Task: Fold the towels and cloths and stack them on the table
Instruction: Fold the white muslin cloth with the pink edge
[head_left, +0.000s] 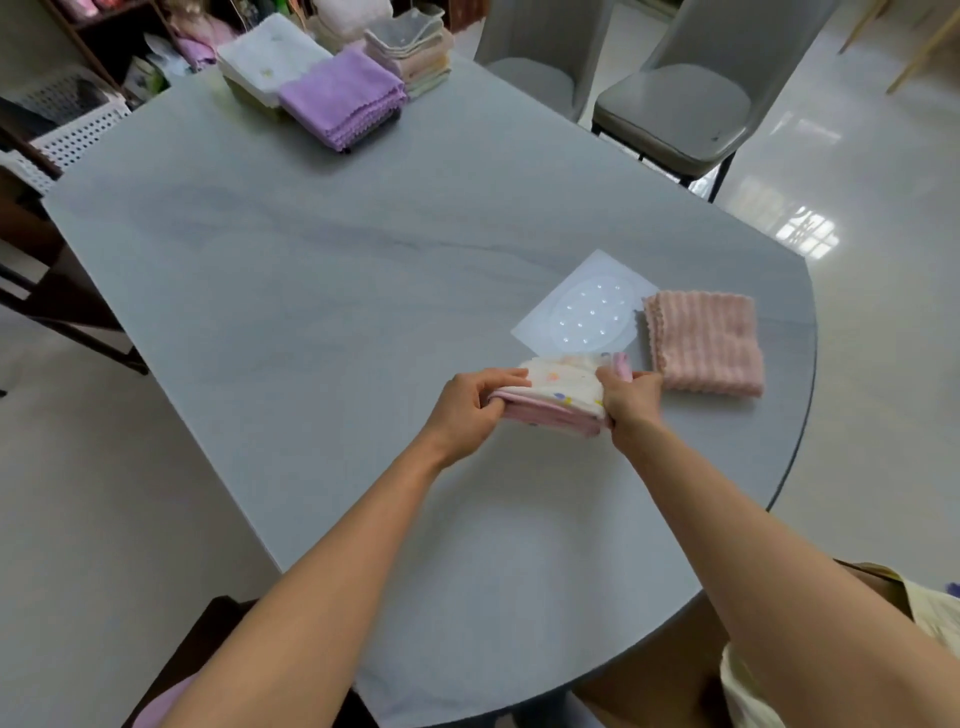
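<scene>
Both hands (550, 402) around the folded cloth (558, 395), one per end.

Folded pink-and-white printed cloth (550, 397) lies beside folded pink towel (704, 343).

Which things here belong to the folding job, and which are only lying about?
Belong to the job:
- printed cloth, held by left hand and right hand
- pink towel, folded
- purple towels, stacked
- table

Only lying about:
- white dotted sheet
- grey chairs
- white basket
</scene>
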